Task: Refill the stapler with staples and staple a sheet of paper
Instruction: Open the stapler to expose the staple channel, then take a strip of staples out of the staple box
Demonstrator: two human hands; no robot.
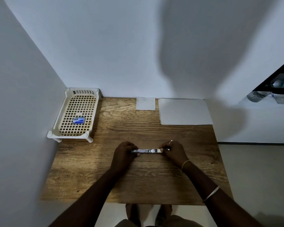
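Observation:
A metal stapler [147,151] lies opened out flat along the middle of the wooden table [138,181], its shiny staple channel facing up. My left hand [124,154] grips its left end with curled fingers. My right hand [174,150] grips its right end the same way. A small blue staple box [79,120] lies in the cream plastic basket [62,112] at the back left. A stack of white paper sheets [184,111] lies at the back right of the table.
A small white paper square [145,103] lies at the back edge between basket and sheets. White walls close in the table at the left and back. The table's right edge drops to a pale floor. My feet [147,213] show below the front edge.

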